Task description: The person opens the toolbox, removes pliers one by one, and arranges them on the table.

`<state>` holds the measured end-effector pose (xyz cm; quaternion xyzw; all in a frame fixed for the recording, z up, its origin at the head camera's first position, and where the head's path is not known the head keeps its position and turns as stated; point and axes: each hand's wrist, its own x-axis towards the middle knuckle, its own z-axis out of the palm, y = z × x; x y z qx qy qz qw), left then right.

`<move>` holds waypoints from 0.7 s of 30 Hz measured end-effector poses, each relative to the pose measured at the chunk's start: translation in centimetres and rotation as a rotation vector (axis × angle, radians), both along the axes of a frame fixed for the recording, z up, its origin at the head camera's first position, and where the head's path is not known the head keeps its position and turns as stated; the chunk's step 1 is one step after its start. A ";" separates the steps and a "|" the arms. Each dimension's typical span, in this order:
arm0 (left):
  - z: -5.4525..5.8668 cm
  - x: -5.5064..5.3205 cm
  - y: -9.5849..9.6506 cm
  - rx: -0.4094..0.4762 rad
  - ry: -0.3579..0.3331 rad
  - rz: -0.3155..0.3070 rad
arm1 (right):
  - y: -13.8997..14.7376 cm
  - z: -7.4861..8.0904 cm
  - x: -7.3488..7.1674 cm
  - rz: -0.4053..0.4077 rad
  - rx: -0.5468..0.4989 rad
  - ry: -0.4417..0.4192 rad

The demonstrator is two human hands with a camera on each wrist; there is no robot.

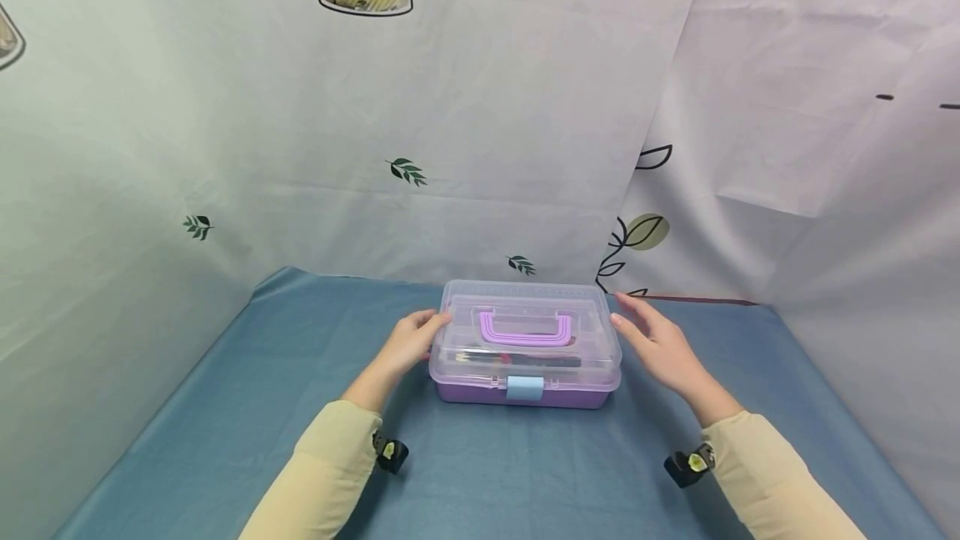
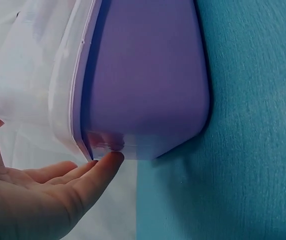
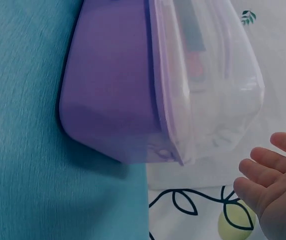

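A plastic box with a purple base rests on the blue cloth, its clear lid down. On the lid lies a folded purple handle; a light blue latch covers the front middle. Dark slender items inside show blurrily through the plastic. My left hand touches the box's left end, fingertips at the rim and the purple side in the left wrist view. Its fingers look fairly straight. Beside the right end, my right hand is apart from the box, fingers extended and holding nothing.
Blue cloth covers the tabletop. A pale curtain printed with leaves and plant jars hangs behind and along both sides. Each wrist carries a small black camera, one on the left and one on the right.
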<state>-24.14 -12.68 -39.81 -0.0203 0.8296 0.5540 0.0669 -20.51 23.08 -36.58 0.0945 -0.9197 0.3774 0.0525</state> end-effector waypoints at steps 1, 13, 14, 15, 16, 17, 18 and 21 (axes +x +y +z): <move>0.0 0.0 0.0 0.008 -0.007 -0.002 | -0.1 0.1 0.0 0.002 -0.009 -0.003; -0.1 -0.4 -0.3 0.070 -0.061 0.003 | -1.1 0.8 0.3 0.025 -0.077 -0.026; -0.2 -0.5 -0.3 0.077 -0.066 0.007 | -1.1 0.7 0.4 0.025 -0.079 -0.028; -0.2 -0.5 -0.3 0.085 -0.072 0.012 | -1.2 0.7 0.4 0.027 -0.079 -0.028; -0.3 -0.5 -0.3 0.092 -0.076 0.018 | -1.2 0.7 0.5 0.028 -0.083 -0.028; -0.4 -0.5 -0.3 0.103 -0.081 0.025 | -1.3 0.6 0.5 0.032 -0.085 -0.025; -0.5 -0.5 -0.2 0.109 -0.085 0.032 | -1.3 0.6 0.6 0.034 -0.086 -0.019; -0.6 -0.5 -0.1 0.128 -0.087 0.052 | -1.5 0.7 0.7 0.047 -0.093 0.008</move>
